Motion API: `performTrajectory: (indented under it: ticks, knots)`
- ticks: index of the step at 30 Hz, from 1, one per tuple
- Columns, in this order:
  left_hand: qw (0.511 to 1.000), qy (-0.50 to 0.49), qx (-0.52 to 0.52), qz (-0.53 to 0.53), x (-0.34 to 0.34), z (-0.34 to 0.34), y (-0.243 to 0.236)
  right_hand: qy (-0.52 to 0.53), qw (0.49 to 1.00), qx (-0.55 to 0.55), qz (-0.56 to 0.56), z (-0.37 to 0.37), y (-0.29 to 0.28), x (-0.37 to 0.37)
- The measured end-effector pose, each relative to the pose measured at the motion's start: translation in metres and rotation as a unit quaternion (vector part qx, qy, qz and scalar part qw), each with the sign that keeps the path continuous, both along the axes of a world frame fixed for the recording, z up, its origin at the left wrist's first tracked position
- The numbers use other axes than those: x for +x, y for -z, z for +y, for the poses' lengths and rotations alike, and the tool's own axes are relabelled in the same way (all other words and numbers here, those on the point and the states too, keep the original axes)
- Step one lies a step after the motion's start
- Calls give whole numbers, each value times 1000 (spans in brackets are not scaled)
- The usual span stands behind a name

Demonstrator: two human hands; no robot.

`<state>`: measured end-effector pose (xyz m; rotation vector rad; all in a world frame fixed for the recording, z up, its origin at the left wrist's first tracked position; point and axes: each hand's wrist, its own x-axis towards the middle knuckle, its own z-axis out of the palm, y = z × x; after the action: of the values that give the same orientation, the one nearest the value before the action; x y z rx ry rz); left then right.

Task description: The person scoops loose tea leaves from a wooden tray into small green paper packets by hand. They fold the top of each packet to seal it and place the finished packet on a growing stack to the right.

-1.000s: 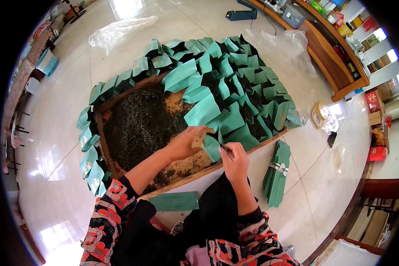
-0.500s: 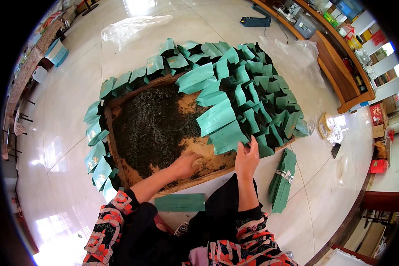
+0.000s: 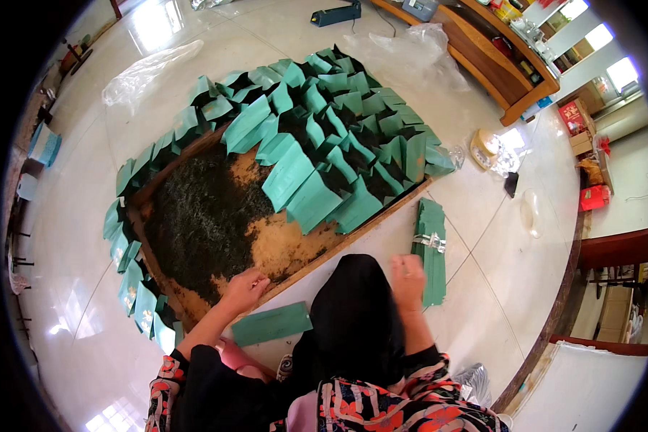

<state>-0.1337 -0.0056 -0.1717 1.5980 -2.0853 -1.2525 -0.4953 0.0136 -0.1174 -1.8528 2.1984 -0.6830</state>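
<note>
A wooden tray (image 3: 363,234) holds dark, dry leafy material (image 3: 194,216) on its left part and many green pouches (image 3: 295,173) crowded on its right, several showing dark contents. More pouches line the left and far edges. My left hand (image 3: 246,286) is closed just inside the near rim, its contents hidden. My right hand (image 3: 408,277), blurred, is outside the tray beside a bundle of flat green pouches (image 3: 431,230) bound with silver wrapping; I cannot tell its grip. A flat green pouch (image 3: 270,324) lies on the floor between the tray and my black-clad legs (image 3: 353,309).
A wooden bench (image 3: 482,57) stands back right. Clear plastic sheets (image 3: 151,68), a black device (image 3: 335,13), a yellowish round object (image 3: 486,147) and a small black object (image 3: 511,183) lie on the tiled floor. A blue-and-white bucket (image 3: 43,144) is left, red boxes (image 3: 594,196) right.
The pouch once in my hands now stands among the others. My right hand has moved down and right toward the bundle; my left hand has drawn back toward the near rim.
</note>
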Motion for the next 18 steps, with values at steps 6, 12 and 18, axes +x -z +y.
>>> performTrajectory:
  ticks: [6,12,18]
  knots:
    - [998,-58,-26,27,10,43,-7,127,985,106,58,57,68,-108]
    - [999,11,-16,-44,35,51,6,98,982,156,34,88,69,-105]
    - [970,-213,-96,-66,62,19,-20,57,985,162,-3,102,59,-126]
